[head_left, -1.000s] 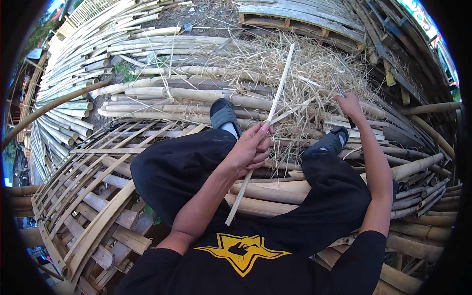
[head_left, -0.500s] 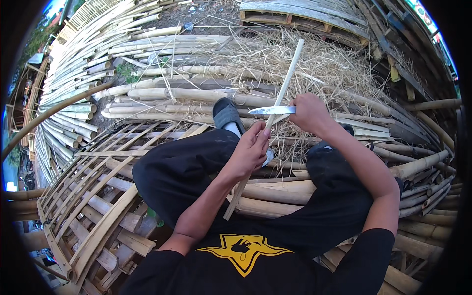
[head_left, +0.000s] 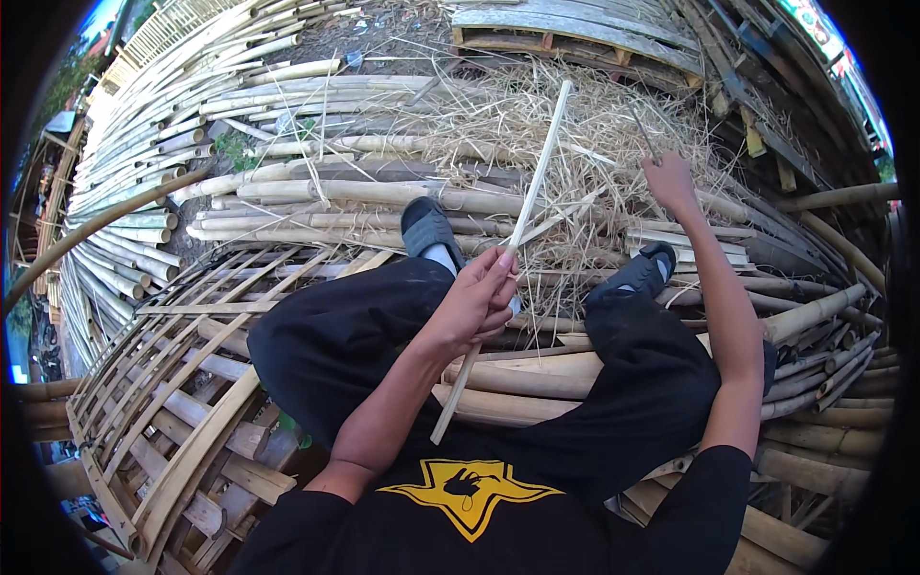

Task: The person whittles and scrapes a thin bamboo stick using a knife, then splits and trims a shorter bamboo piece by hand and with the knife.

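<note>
My left hand [head_left: 482, 292] is closed round the middle of a long, pale bamboo strip [head_left: 539, 172]. The strip slants from near my lap up and away to the right, and its lower end sticks out below my fist. Out to the right, away from the strip, my right hand [head_left: 671, 182] grips a knife. Its thin blade [head_left: 642, 132] points away from me, seen nearly edge-on over the heap of shavings [head_left: 613, 144]. The knife's handle is hidden in my fingers.
Bamboo poles [head_left: 364, 192] lie across the ground ahead, with a stack of more poles [head_left: 115, 259] at the left. A split-bamboo lattice [head_left: 192, 383] stands by my left knee. A wooden pallet [head_left: 575, 38] lies at the back. My sandalled feet [head_left: 431, 235] rest among the poles.
My right hand has swung the knife off the strip, outward to the right and farther away. The left hand still holds the strip, which has shifted slightly left.
</note>
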A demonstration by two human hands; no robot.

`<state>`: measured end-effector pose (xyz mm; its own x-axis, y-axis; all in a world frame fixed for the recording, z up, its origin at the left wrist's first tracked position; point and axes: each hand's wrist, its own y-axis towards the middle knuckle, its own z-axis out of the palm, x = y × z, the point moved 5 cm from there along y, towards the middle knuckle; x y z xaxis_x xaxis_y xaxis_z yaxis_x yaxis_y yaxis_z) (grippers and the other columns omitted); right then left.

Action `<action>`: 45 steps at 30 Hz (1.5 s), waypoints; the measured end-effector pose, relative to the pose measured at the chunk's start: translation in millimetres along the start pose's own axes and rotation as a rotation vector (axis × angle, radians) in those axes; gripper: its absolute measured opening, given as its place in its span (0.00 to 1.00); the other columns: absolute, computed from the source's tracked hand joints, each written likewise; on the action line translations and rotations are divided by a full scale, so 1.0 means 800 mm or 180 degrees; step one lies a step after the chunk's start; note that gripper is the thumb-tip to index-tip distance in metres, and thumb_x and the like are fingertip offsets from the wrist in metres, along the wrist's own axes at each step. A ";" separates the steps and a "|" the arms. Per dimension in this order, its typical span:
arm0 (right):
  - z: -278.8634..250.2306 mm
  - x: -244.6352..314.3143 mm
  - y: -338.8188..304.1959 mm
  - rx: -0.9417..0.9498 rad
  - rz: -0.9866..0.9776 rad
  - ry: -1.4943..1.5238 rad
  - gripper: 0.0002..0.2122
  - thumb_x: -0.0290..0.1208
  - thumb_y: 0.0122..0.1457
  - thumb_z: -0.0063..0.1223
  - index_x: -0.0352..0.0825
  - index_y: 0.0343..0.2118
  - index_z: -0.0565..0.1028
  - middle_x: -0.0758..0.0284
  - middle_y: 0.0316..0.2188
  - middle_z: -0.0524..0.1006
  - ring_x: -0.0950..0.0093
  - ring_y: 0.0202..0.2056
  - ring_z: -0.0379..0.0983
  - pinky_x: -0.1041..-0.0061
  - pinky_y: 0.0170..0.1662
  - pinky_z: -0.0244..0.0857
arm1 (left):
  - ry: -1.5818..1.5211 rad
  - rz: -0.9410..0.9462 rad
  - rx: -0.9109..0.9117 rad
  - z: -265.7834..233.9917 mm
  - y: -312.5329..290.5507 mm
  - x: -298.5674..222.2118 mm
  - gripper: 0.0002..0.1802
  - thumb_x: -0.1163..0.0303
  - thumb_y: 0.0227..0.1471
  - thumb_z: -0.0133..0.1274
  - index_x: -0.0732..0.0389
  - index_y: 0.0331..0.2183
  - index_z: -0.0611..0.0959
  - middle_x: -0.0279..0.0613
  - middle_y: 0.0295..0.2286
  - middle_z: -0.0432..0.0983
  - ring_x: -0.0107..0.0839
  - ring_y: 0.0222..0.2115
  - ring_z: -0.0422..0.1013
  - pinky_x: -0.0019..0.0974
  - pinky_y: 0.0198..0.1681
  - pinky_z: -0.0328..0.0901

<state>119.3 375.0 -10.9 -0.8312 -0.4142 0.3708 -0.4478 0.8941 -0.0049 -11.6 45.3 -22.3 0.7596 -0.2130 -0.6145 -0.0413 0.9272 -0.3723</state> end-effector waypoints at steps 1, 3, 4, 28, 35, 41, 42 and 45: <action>-0.001 0.032 -0.020 0.0078 -0.0275 0.0015 0.18 0.39 0.52 0.48 0.24 0.22 0.75 0.46 0.21 0.74 0.51 0.29 0.73 0.58 0.36 0.65 | -0.0003 -0.0010 -0.0002 -0.001 -0.001 -0.001 0.11 0.58 0.64 0.36 0.55 0.35 0.66 0.25 0.13 0.47 0.14 0.06 0.40 0.21 0.05 0.37; 0.002 0.094 -0.055 0.0286 -0.0879 0.0036 0.18 0.38 0.52 0.48 0.24 0.20 0.74 0.47 0.18 0.73 0.51 0.25 0.73 0.58 0.34 0.66 | -0.0145 -0.0021 0.0153 0.000 -0.002 -0.006 0.12 0.58 0.64 0.36 0.54 0.34 0.66 0.25 0.13 0.47 0.14 0.05 0.40 0.20 0.04 0.37; 0.006 0.118 -0.070 0.0413 -0.1199 0.0026 0.17 0.37 0.52 0.48 0.24 0.19 0.74 0.47 0.18 0.73 0.50 0.24 0.72 0.58 0.34 0.66 | -0.0154 -0.0047 0.0208 0.001 -0.002 -0.006 0.11 0.58 0.64 0.35 0.54 0.35 0.66 0.25 0.13 0.47 0.13 0.05 0.40 0.20 0.04 0.38; 0.036 0.152 -0.121 0.0858 -0.1567 0.0261 0.13 0.35 0.50 0.51 0.29 0.20 0.77 0.50 0.17 0.73 0.54 0.23 0.73 0.60 0.31 0.67 | -0.0523 -0.0031 0.0238 0.002 -0.006 -0.016 0.14 0.55 0.64 0.36 0.55 0.34 0.67 0.25 0.13 0.47 0.14 0.05 0.40 0.21 0.04 0.38; 0.064 0.182 -0.145 0.1241 -0.1984 -0.0014 0.07 0.30 0.43 0.52 0.32 0.19 0.78 0.52 0.17 0.75 0.55 0.23 0.74 0.61 0.34 0.70 | -0.0553 -0.0179 0.0308 0.007 -0.008 -0.012 0.13 0.57 0.64 0.35 0.55 0.32 0.64 0.25 0.12 0.47 0.14 0.04 0.40 0.20 0.04 0.38; -0.037 0.062 0.049 -0.0492 0.0311 -0.0200 0.16 0.38 0.55 0.45 0.27 0.30 0.78 0.50 0.27 0.78 0.55 0.33 0.77 0.61 0.39 0.69 | -0.0462 -0.0503 0.0788 0.025 -0.024 0.013 0.11 0.58 0.64 0.37 0.53 0.32 0.65 0.26 0.13 0.47 0.15 0.05 0.41 0.21 0.05 0.37; -0.064 0.015 0.076 -0.0913 0.0374 -0.0216 0.16 0.39 0.53 0.46 0.28 0.28 0.78 0.52 0.25 0.78 0.57 0.31 0.77 0.62 0.37 0.69 | -0.0677 -0.0426 0.0698 0.019 -0.015 0.012 0.11 0.58 0.64 0.37 0.53 0.32 0.65 0.25 0.13 0.47 0.15 0.06 0.41 0.21 0.05 0.37; -0.046 -0.002 0.052 -0.0772 0.0324 0.0710 0.18 0.42 0.51 0.49 0.28 0.21 0.76 0.54 0.19 0.76 0.62 0.24 0.74 0.65 0.31 0.65 | -0.0620 0.0111 0.0360 -0.002 -0.006 -0.026 0.11 0.58 0.64 0.36 0.54 0.32 0.65 0.26 0.13 0.48 0.15 0.06 0.41 0.22 0.05 0.39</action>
<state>113.9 418.9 22.9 -0.7632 -0.2973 0.5738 -0.2525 0.9545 0.1588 -28.3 45.0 -8.5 0.8705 -0.1269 -0.4755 -0.0050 0.9639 -0.2663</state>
